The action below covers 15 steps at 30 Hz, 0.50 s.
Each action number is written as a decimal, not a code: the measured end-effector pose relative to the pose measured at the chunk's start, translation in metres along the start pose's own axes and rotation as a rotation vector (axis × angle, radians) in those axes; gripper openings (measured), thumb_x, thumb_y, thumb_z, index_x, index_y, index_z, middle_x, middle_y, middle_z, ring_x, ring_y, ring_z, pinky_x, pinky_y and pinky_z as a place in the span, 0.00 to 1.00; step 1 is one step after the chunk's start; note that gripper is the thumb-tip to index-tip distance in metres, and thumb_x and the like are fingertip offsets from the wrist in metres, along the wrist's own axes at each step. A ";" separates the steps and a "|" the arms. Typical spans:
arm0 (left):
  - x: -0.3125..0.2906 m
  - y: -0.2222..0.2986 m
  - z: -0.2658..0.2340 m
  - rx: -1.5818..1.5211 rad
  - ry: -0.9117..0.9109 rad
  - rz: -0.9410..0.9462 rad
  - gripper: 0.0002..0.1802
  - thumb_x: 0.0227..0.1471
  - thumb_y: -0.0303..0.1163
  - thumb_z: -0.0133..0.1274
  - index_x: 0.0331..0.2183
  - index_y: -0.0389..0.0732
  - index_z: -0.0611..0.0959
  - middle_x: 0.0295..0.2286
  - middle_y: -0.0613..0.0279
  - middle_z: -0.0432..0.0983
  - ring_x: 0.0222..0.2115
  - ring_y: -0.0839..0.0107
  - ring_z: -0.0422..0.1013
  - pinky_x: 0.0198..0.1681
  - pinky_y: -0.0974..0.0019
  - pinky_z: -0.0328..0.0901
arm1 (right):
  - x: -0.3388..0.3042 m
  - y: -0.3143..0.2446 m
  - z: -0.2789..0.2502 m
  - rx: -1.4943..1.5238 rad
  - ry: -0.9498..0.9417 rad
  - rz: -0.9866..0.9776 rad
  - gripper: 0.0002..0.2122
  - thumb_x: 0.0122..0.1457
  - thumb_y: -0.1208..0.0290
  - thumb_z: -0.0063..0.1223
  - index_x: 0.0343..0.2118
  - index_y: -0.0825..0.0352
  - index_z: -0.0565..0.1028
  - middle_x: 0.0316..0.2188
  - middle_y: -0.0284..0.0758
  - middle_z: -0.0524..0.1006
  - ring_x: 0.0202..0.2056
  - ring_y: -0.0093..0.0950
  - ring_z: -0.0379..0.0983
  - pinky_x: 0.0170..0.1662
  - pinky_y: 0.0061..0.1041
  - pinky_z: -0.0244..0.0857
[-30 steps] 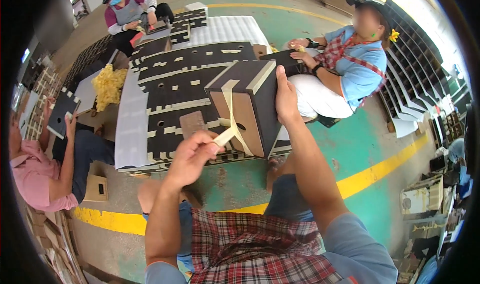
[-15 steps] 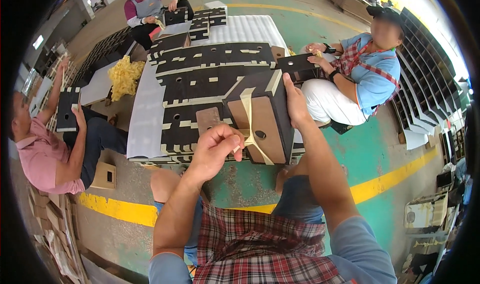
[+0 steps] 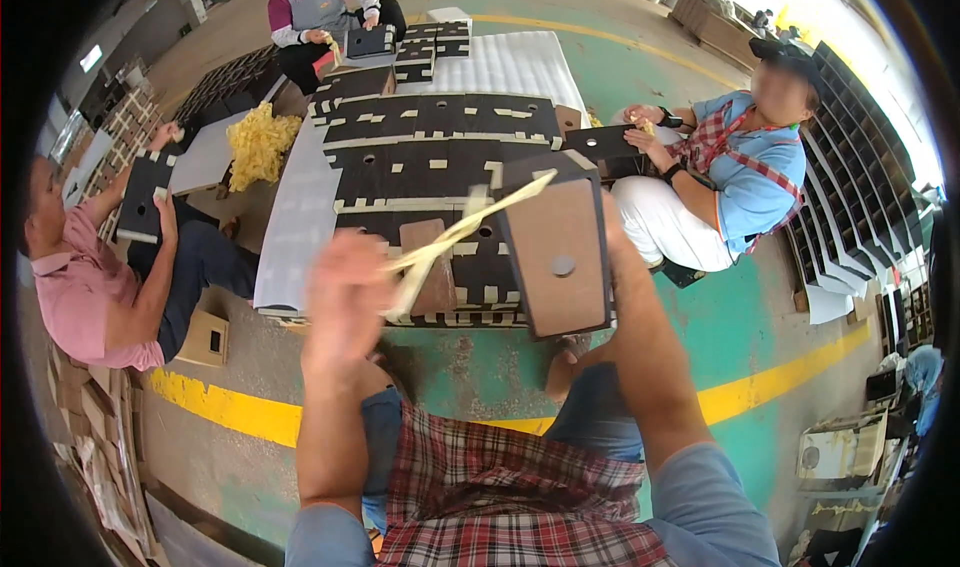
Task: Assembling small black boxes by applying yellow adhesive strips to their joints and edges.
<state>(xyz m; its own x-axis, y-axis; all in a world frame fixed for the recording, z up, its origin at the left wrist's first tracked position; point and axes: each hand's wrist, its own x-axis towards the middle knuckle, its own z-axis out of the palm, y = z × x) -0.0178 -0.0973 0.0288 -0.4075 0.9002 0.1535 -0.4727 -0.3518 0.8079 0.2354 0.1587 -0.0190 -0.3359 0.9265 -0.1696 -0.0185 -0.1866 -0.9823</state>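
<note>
My right hand [image 3: 618, 247] grips the right side of a black box [image 3: 557, 302], tilted up over the table's near edge. The box has a bare brown face with a round hole in it. My left hand [image 3: 348, 292], smeared by motion, is to the left of the box and holds peeled strips of pale yellow masking tape [image 3: 445, 242]. The strips stretch from my left fingers across toward the box's upper part; whether their far end still touches it I cannot tell. Behind the strips stands a brown wooden block [image 3: 430, 277], close to the rows of black boxes [image 3: 430, 157].
White foam sheeting [image 3: 290, 237] covers the table under the boxes. Co-workers sit at the left [image 3: 95, 287], far side [image 3: 310, 17] and right [image 3: 740, 167], each handling a black box. A heap of yellow tape [image 3: 262, 147] lies to the left. Stacked panels [image 3: 860, 167] stand at right.
The tape that crossed the box's brown face has come off it, pulled left by my left hand. The box has turned so that its brown face shows more fully.
</note>
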 end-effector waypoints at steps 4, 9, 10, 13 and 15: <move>-0.006 0.040 -0.049 -0.212 0.006 0.358 0.07 0.60 0.25 0.51 0.29 0.41 0.71 0.26 0.69 0.65 0.27 0.82 0.63 0.33 0.76 0.61 | 0.009 0.001 -0.040 0.292 -0.084 0.113 0.30 0.71 0.42 0.43 0.56 0.69 0.75 0.49 0.41 0.81 0.46 0.33 0.81 0.48 0.36 0.77; 0.010 -0.026 -0.057 0.534 0.090 0.185 0.03 0.63 0.25 0.54 0.34 0.38 0.77 0.34 0.62 0.76 0.38 0.72 0.73 0.49 0.64 0.67 | -0.003 0.007 -0.024 0.305 -0.100 0.136 0.32 0.69 0.39 0.45 0.57 0.69 0.75 0.48 0.39 0.82 0.45 0.33 0.81 0.48 0.35 0.77; 0.016 -0.026 -0.052 0.479 0.041 0.237 0.07 0.63 0.29 0.56 0.40 0.38 0.77 0.39 0.60 0.75 0.42 0.70 0.73 0.52 0.62 0.68 | -0.003 0.007 -0.020 0.338 -0.112 0.169 0.33 0.69 0.39 0.45 0.57 0.69 0.75 0.48 0.39 0.81 0.45 0.32 0.81 0.48 0.35 0.77; 0.016 -0.034 -0.025 0.391 -0.074 0.270 0.24 0.61 0.36 0.62 0.53 0.39 0.73 0.48 0.58 0.72 0.49 0.65 0.72 0.57 0.58 0.68 | 0.006 0.024 -0.011 0.250 -0.184 0.100 0.33 0.69 0.39 0.46 0.58 0.70 0.74 0.48 0.38 0.81 0.45 0.31 0.80 0.49 0.33 0.76; 0.011 -0.046 -0.012 0.375 -0.188 0.207 0.52 0.53 0.35 0.70 0.69 0.44 0.55 0.58 0.57 0.61 0.56 0.62 0.68 0.54 0.59 0.71 | 0.007 0.035 0.002 0.082 -0.217 -0.020 0.34 0.69 0.39 0.47 0.57 0.71 0.75 0.47 0.39 0.81 0.45 0.30 0.80 0.48 0.31 0.75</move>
<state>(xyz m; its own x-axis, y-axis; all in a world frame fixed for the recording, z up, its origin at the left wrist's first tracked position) -0.0099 -0.0745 -0.0141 -0.2983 0.8639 0.4058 -0.0672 -0.4431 0.8939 0.2300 0.1583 -0.0542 -0.5292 0.8399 -0.1204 -0.1003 -0.2029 -0.9741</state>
